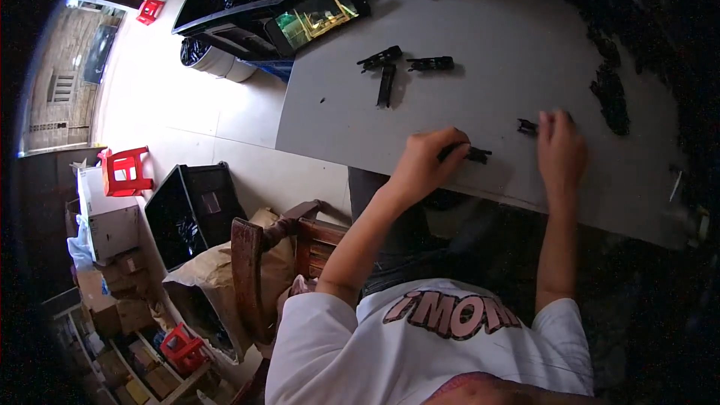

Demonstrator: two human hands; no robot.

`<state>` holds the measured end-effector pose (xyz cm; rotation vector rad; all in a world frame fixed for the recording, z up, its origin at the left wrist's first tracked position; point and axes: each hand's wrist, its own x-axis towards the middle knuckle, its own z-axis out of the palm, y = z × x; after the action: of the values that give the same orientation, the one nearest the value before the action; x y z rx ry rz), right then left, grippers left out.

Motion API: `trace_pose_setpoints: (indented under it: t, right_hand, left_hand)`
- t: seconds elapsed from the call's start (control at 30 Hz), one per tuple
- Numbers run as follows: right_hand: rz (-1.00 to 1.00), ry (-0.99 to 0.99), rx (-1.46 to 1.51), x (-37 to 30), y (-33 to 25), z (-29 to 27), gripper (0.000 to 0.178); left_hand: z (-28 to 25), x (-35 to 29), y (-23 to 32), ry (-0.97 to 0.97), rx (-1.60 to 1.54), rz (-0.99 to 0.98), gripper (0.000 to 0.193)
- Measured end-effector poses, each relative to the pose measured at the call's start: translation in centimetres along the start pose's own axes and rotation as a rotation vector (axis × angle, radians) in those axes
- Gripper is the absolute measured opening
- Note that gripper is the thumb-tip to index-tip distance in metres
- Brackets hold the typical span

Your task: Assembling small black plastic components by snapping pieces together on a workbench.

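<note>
My left hand (431,161) is closed around a slim black plastic part (478,154), whose end sticks out past the fingertips over the near edge of the grey table (487,82). To its right, my right hand (561,146) pinches a second black plastic part (527,127) just above or on the tabletop; the fingers hide most of it. Farther off to the left lie three similar black parts: one slanted (381,58), one pointing toward me (386,87) and one lying crosswise (431,64).
A black crate (247,19) of black parts stands at the back left, with a lit phone-like screen (319,19) leaning on it. Dark pieces heap along the table's right side (613,101). A wooden chair (251,277), a paper sack (214,281) and a black bin (214,195) stand left.
</note>
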<state>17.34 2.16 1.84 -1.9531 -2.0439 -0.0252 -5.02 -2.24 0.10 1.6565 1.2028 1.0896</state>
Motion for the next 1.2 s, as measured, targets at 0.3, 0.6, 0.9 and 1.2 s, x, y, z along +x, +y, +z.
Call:
trace_pose_setpoints:
  t: [0.3, 0.6, 0.9, 1.2]
  right_hand:
    - [0.023, -0.105, 0.212, 0.3, 5.1, -0.2, 0.025]
    - [-0.394, -0.123, 0.333, 0.5, 2.2, -1.4, 0.029]
    - [-0.364, -0.216, 0.335, -0.5, 0.0, -0.5, 0.026]
    - [-0.474, -0.278, 0.58, -2.5, -4.3, -1.4, 0.028]
  left_hand:
    - [-1.6, 0.1, 0.5, -0.094, -0.047, -0.058, 0.022]
    - [-0.9, 0.4, 0.2, -0.191, -0.031, -0.205, 0.025]
    - [-0.8, 0.3, 0.9, -0.154, 0.078, -0.189, 0.025]
    - [-0.5, 0.2, 0.4, -0.104, -0.032, -0.137, 0.025]
